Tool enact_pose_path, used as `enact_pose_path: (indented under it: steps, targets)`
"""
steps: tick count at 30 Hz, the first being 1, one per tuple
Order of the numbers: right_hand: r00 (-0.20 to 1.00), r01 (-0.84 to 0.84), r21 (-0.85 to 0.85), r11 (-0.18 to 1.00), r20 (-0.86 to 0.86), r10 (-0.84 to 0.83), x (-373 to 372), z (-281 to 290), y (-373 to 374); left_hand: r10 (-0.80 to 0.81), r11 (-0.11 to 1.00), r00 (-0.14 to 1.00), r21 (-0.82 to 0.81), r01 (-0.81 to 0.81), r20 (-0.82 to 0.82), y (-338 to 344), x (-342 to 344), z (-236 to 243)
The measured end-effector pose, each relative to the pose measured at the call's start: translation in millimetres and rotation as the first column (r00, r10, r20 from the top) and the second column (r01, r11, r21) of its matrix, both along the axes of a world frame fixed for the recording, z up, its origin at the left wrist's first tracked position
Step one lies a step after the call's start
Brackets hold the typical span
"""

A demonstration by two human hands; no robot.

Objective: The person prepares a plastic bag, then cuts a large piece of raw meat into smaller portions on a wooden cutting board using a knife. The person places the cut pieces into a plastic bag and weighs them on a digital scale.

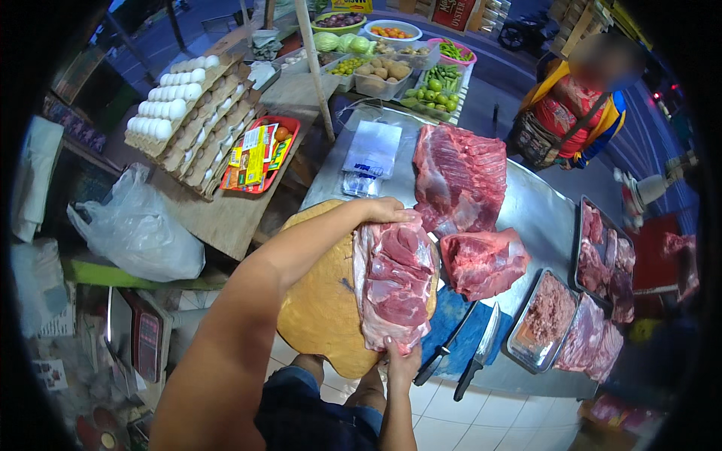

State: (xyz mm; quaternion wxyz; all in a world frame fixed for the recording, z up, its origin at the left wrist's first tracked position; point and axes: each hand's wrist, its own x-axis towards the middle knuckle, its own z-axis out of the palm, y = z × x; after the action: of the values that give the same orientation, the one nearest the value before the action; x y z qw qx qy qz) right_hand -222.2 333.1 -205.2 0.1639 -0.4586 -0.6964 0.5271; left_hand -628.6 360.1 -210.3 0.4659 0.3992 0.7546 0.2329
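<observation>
Head camera, looking steeply down, close over counter.

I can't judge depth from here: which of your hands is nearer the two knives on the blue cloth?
Right. The right hand grips the near end of the meat slab, just left of the knives. The left hand holds the slab's far end, farther away.

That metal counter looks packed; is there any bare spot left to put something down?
The metal counter is bare along its far edge, past the big rib slab toward the tray of meat cuts. A small bare strip lies between the plastic bags and the ribs. Near the chopping block, both hands, the knives and the mince tray crowd it.
</observation>
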Motion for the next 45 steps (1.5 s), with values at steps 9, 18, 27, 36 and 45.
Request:
enact_pose_path:
  steps: [9, 18, 27, 36, 45]
  targets:
    - [0.885, 0.228, -0.258, 0.939, -0.347, -0.311, -25, 12, -14, -0.099, 0.972, 0.783, 0.227, -0.055, 0.615, -50, 18, 43]
    - [0.951, 0.051, -0.240, 0.969, -0.286, -0.121, -64, 83, 78, 0.491, 0.533, 0.515, 0.226, -0.816, 0.703, -164, 124, 63]
    - [0.942, -0.334, 0.589, 0.736, 0.177, 0.285, -50, 57, 123, 0.937, 0.300, 0.348, 0.452, -0.840, 0.025, -251, 198, 4]
    - [0.834, -0.176, 0.639, 0.749, 0.500, -0.231, 129, -28, 101, 0.572, 0.471, 0.808, 0.749, -0.466, 0.143, -129, 277, 244]
    - [0.803, -0.329, 0.611, 0.720, 0.583, -0.128, 154, -39, 135, -0.304, 0.537, 0.629, 0.674, -0.507, 0.715, -41, 338, 390]
